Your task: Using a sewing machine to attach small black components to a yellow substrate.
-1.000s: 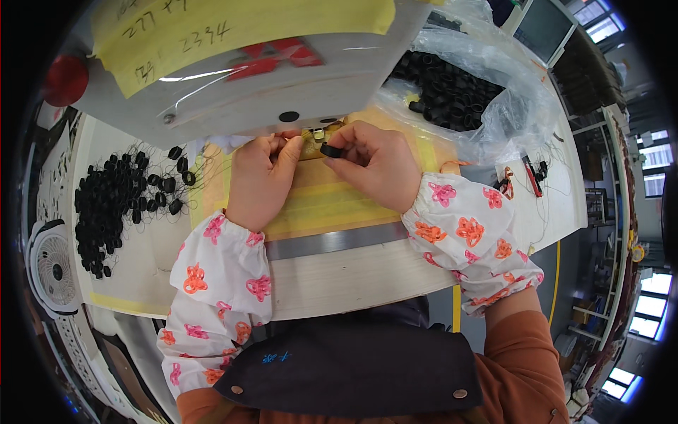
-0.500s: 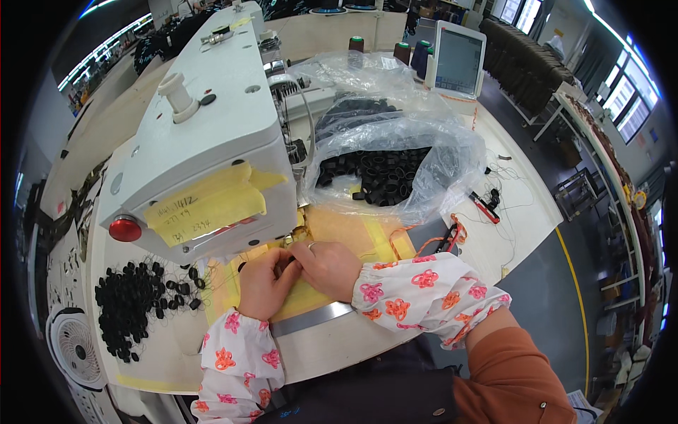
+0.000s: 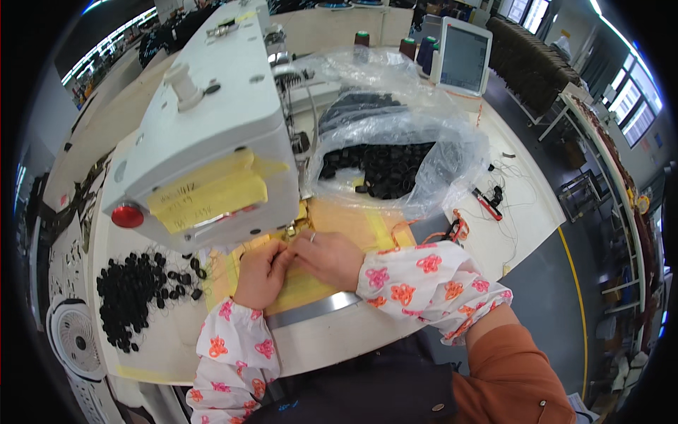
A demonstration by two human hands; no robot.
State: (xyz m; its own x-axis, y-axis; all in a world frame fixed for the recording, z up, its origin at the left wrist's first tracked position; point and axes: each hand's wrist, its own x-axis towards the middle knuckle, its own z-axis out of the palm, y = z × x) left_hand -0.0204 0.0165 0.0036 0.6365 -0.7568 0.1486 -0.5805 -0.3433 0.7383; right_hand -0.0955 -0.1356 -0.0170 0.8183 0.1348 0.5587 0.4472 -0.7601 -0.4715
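Observation:
My left hand [image 3: 259, 274] and my right hand [image 3: 329, 258] meet just in front of the sewing machine [image 3: 205, 127], fingertips pinched together below its head. Whatever lies between the fingers is hidden now. Small brass-coloured metal parts [image 3: 291, 230] show right beyond my fingertips. Under both hands is a yellow-taped work surface [image 3: 307, 293] with a metal strip along its near side. Left of my left hand lies a heap of small black loops [image 3: 134, 293] with loose threads. Beyond my right hand, an open clear plastic bag [image 3: 438, 177] holds many black loops [image 3: 388, 169].
Red-handled snips [image 3: 487, 205] and loose threads lie on the right of the table. An orange cord [image 3: 402, 233] runs beside my right sleeve. A display screen [image 3: 462, 56] and thread cones [image 3: 407, 48] stand behind. A red button [image 3: 128, 216] juts from the machine; a white fan [image 3: 74, 339] is at far left.
Both hands stay pinched together near the same spot. A dark bit showing between the fingertips earlier is now covered. The whole view has shifted slightly.

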